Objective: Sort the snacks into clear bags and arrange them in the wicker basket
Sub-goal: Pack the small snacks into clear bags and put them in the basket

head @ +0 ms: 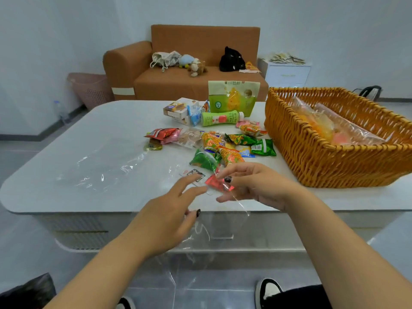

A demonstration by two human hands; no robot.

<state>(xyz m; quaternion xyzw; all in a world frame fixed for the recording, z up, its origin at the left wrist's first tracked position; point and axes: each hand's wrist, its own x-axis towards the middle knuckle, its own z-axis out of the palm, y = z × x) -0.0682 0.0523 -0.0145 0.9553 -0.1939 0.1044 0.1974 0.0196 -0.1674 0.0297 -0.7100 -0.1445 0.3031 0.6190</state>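
My right hand [256, 186] pinches a small red packet [216, 182] between thumb and fingers, just above the table's near edge. My left hand [169, 210] is beside it, two fingers stretched toward the packet, its thumb and lower fingers pinching the mouth of a clear bag [200, 233] that hangs below the table edge. A black-and-white sachet [196, 173] lies just past the fingertips. Loose snack packets [223, 143], green, orange and red, are spread mid-table. The wicker basket [312, 139] stands at the right and holds filled clear bags [347, 130].
Another clear bag [107, 166] lies flat on the white table [66, 197] at the left. A green bottle [220, 118], a tall green pouch [233, 97] and small boxes [178, 108] sit at the far edge. A brown sofa [178, 81] stands behind.
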